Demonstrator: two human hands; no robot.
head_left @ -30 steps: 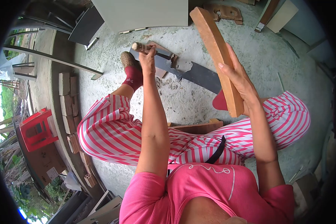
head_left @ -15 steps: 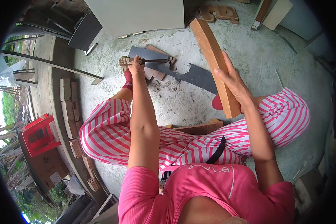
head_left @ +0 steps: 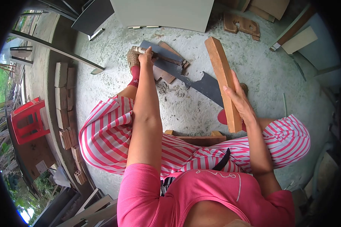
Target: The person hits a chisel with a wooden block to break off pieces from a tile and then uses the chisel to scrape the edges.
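Observation:
My left hand is closed around the wrapped handle of a hammer, whose dark shaft slants down to the right. Its head is small and partly blends with the boards behind it. Beneath lies a dark grey sheet with a notched, broken edge, across a brown board piece. In my right hand is a long wooden block, held tilted with its upper end to the left. My thumb lies on its near face, and the fingers show along its right side.
A large pale panel stands at the back. A cut-out brown board lies on the concrete floor. Stacked bricks line the left ledge, near a red stool. A wooden piece sits between my legs.
The hammer has turned from nearly level to slanting down to the right. The view has shifted, so the wooden block appears lower and slightly farther right, still in my right hand.

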